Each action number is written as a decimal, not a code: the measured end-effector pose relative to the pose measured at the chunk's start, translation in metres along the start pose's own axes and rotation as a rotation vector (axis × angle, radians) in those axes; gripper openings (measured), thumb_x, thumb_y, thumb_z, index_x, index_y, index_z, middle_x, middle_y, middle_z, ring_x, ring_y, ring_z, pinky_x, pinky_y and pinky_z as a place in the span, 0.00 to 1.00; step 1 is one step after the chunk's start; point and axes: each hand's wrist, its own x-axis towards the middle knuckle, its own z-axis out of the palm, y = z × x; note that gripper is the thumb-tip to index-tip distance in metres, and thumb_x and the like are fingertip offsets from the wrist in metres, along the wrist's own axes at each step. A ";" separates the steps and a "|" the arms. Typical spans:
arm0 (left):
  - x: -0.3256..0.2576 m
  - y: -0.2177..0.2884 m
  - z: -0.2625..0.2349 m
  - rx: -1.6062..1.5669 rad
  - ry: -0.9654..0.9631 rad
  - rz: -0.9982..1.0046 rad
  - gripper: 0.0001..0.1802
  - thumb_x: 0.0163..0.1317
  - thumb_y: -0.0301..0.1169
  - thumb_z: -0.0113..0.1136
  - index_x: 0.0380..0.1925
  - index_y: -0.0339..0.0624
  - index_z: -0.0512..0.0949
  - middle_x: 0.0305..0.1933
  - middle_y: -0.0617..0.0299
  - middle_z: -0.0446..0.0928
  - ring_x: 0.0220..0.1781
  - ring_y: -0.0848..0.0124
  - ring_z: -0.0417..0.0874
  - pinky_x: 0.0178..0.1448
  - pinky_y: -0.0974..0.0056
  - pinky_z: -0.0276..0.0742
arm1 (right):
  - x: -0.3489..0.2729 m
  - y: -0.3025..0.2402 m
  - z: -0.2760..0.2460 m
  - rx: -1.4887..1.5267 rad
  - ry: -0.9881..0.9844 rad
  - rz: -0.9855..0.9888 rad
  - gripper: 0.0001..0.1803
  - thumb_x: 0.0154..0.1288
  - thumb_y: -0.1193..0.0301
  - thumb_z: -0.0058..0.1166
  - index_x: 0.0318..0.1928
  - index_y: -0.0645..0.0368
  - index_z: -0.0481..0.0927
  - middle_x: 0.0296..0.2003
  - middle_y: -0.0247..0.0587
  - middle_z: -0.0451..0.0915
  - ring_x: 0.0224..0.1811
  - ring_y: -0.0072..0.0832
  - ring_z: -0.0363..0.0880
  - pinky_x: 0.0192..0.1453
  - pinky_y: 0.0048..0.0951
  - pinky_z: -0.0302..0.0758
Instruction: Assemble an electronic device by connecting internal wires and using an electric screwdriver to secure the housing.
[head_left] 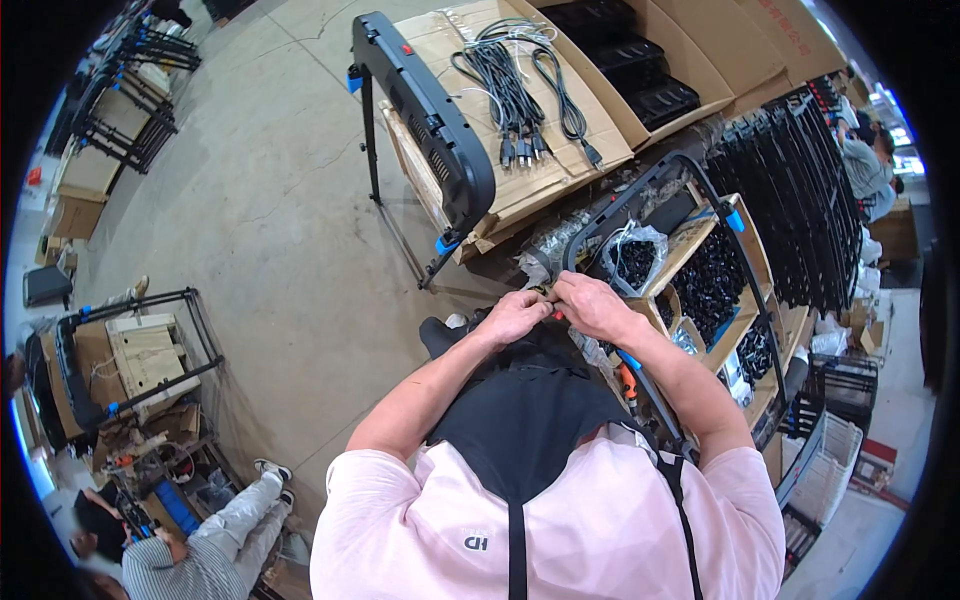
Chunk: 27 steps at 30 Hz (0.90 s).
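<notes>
My left hand and my right hand meet in front of my dark apron, fingertips pinched close together. Between them is something small, mostly covered by the fingers; a red bit shows just below. Both hands are closed, and what they hold is too small to name. Just beyond my right hand is a black curved frame with blue clips. Beside it, a clear plastic bag of small black parts sits in a wooden tray.
Bundled black power cords lie on a cardboard-topped bench, with a black console on legs at its left. A carton holds black parts. Black metal frames stack at right. An orange-handled tool hangs near my right forearm. Co-workers are at lower left.
</notes>
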 end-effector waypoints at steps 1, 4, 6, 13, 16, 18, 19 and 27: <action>0.001 0.001 -0.001 0.050 0.014 0.032 0.15 0.70 0.36 0.60 0.44 0.35 0.86 0.41 0.63 0.86 0.44 0.71 0.82 0.52 0.62 0.78 | -0.001 -0.003 0.001 -0.009 -0.015 0.049 0.06 0.64 0.76 0.60 0.41 0.62 0.78 0.41 0.50 0.77 0.47 0.51 0.81 0.52 0.46 0.80; 0.005 0.000 -0.002 0.042 -0.007 -0.021 0.15 0.69 0.35 0.60 0.44 0.34 0.87 0.43 0.61 0.87 0.45 0.72 0.83 0.53 0.64 0.79 | -0.006 -0.017 0.008 -0.023 0.064 0.155 0.10 0.64 0.76 0.61 0.45 0.62 0.79 0.41 0.50 0.78 0.48 0.51 0.82 0.52 0.47 0.80; 0.012 -0.002 -0.002 -0.005 -0.014 -0.042 0.15 0.69 0.35 0.60 0.43 0.34 0.87 0.42 0.62 0.87 0.45 0.72 0.83 0.53 0.64 0.78 | -0.028 -0.038 0.020 0.135 0.227 0.275 0.16 0.65 0.74 0.64 0.53 0.60 0.80 0.40 0.48 0.80 0.44 0.48 0.83 0.48 0.46 0.80; 0.023 -0.007 -0.001 -0.060 -0.069 -0.102 0.14 0.71 0.35 0.60 0.42 0.35 0.86 0.36 0.66 0.83 0.40 0.77 0.79 0.48 0.67 0.76 | -0.064 -0.009 0.113 0.256 0.137 1.079 0.32 0.63 0.60 0.71 0.62 0.64 0.76 0.46 0.54 0.83 0.51 0.53 0.84 0.53 0.52 0.79; 0.022 -0.002 -0.003 -0.039 -0.163 -0.179 0.16 0.76 0.38 0.60 0.47 0.35 0.85 0.33 0.67 0.81 0.36 0.78 0.79 0.44 0.68 0.77 | -0.047 0.044 0.157 0.111 0.099 1.105 0.39 0.66 0.47 0.65 0.65 0.66 0.77 0.64 0.65 0.78 0.66 0.57 0.79 0.68 0.55 0.77; 0.022 0.002 -0.005 0.011 -0.203 -0.165 0.16 0.77 0.39 0.60 0.47 0.35 0.85 0.33 0.67 0.81 0.36 0.78 0.79 0.45 0.68 0.77 | -0.016 0.075 0.191 -0.015 0.062 1.284 0.44 0.64 0.40 0.63 0.69 0.61 0.76 0.67 0.61 0.77 0.69 0.53 0.78 0.69 0.53 0.77; 0.022 0.003 -0.007 0.011 -0.234 -0.133 0.16 0.78 0.40 0.60 0.47 0.36 0.85 0.33 0.67 0.81 0.37 0.77 0.79 0.45 0.68 0.78 | -0.006 0.084 0.205 -0.102 0.074 1.309 0.42 0.66 0.40 0.61 0.67 0.62 0.78 0.65 0.61 0.79 0.68 0.52 0.79 0.70 0.53 0.77; 0.030 -0.010 -0.007 -0.062 -0.292 -0.150 0.14 0.80 0.35 0.59 0.49 0.34 0.84 0.36 0.65 0.82 0.39 0.75 0.82 0.49 0.67 0.80 | -0.014 0.103 0.191 0.294 -0.052 1.411 0.24 0.72 0.54 0.49 0.45 0.61 0.88 0.52 0.56 0.88 0.55 0.48 0.88 0.59 0.47 0.84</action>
